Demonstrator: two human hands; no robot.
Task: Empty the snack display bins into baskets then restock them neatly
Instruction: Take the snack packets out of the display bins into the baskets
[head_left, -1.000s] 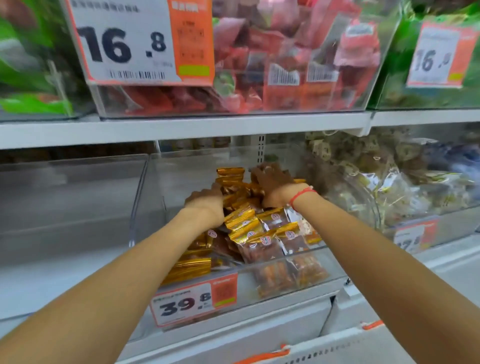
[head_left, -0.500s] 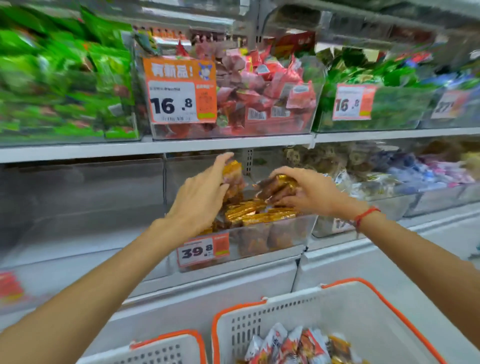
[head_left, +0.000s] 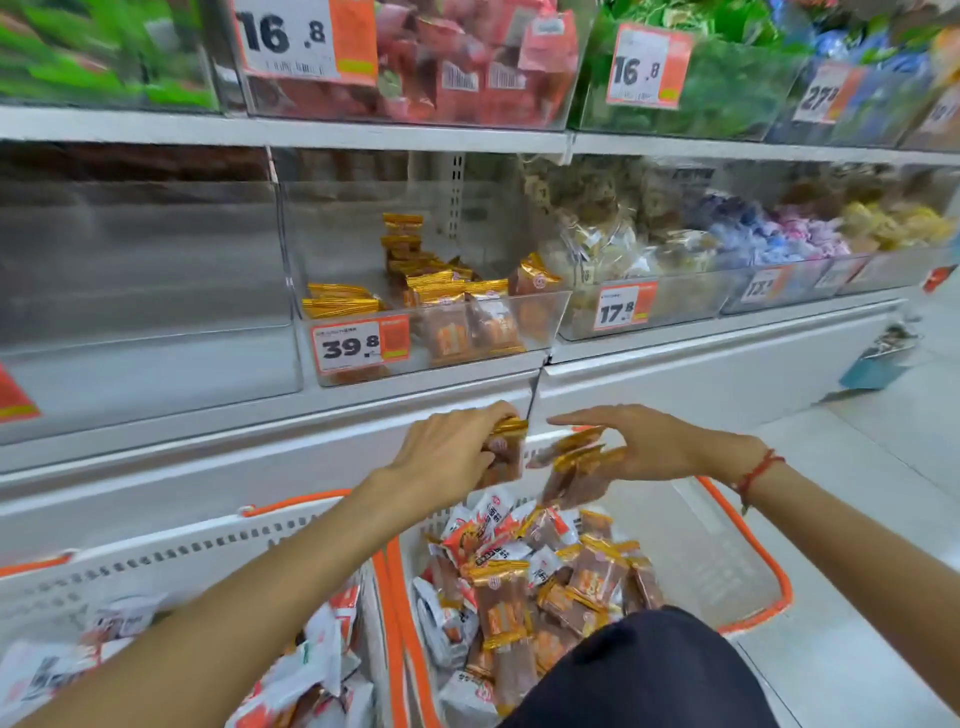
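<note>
The clear snack bin (head_left: 551, 318) with the 39.8 label holds a low layer of gold-and-brown snack packets (head_left: 441, 291). Below it, my left hand (head_left: 447, 457) grips a few of these packets (head_left: 506, 452) over the white, orange-rimmed basket (head_left: 748, 540). My right hand (head_left: 644, 441) hovers beside it with fingers stretched flat. Several packets (head_left: 576, 465) tilt downward just under its palm, blurred, above the basket. The basket holds a heap of gold-brown and white-orange packets (head_left: 545, 577).
A second white basket (head_left: 156, 551) with white packets stands at the left. The bin (head_left: 156, 260) left of the 39.8 bin holds nothing. Neighbouring bins hold red (head_left: 467, 62), green, beige (head_left: 597, 223) and pastel snacks. A white shelf base (head_left: 675, 374) lies behind the baskets.
Both hands have come out of the 39.8 bin and dropped down over the right basket with packets. My right hand has spread flat and its packets are tipping down.
</note>
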